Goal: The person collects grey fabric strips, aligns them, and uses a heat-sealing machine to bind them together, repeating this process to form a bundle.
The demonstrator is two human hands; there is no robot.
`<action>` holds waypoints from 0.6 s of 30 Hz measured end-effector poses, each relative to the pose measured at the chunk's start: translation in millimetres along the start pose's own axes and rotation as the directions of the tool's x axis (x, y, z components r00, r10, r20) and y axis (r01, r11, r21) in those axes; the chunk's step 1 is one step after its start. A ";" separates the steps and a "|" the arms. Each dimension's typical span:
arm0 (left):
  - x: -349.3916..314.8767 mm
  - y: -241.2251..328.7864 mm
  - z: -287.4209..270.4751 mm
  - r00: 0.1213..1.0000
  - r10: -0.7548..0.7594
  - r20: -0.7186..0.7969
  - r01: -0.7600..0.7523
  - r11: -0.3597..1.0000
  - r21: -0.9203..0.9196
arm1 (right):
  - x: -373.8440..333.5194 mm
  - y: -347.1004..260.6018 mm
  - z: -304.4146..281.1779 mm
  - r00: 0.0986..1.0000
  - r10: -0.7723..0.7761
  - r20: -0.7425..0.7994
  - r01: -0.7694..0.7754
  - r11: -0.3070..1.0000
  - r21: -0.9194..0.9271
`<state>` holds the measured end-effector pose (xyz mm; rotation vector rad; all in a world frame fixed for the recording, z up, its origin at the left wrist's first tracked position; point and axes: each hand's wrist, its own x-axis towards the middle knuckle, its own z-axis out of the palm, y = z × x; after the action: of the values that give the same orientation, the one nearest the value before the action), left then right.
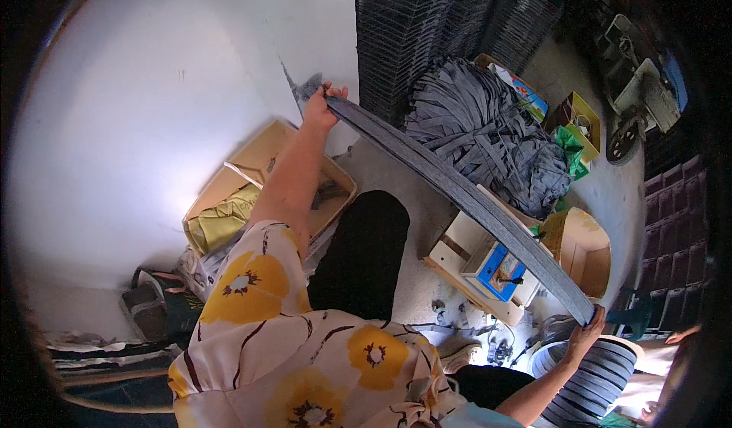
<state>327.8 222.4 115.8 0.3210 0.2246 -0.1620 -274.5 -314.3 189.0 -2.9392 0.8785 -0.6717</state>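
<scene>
A bundle of long grey fabric strips (457, 188) stretches between my two hands, running from the upper middle down to the right. My left hand (324, 106), arm reaching far forward near the white wall, is closed around one end, and a loose grey tuft sticks out past the fingers. At the lower right my right hand (585, 336) is closed on the other end. Below the strips stands a small blue and white machine (492, 272) on a wooden base. Beyond them lies a big tangled heap of grey strips (488, 134).
An open cardboard box (347, 184) with yellow wrapping is at the left. Another cardboard box (591, 249) stands right of the machine. Stacked dark mesh racks (400, 35) rise at the back. A grey coiled roll (591, 378) sits beneath my right arm. Another person's hand (681, 336) shows at the right edge.
</scene>
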 end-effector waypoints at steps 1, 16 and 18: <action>4.2 -2.0 -1.9 1.000 -0.005 0.004 0.005 1.000 -0.013 | 4.7 -2.0 -1.0 0.994 0.070 0.090 -0.073 0.997 0.033; 53.7 -5.7 -16.7 0.999 -0.009 -0.051 0.012 0.998 0.054 | 4.6 -27.7 12.0 0.986 0.128 0.105 -0.126 0.992 -0.021; 70.8 -10.9 -24.6 1.000 0.011 -0.020 -0.007 0.985 0.171 | -1.5 -21.6 15.0 0.998 0.063 -0.016 -0.060 0.986 0.157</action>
<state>389.1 211.6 72.6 0.4940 0.2301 -0.1694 -258.3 -297.1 177.4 -2.7602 0.8703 -0.7328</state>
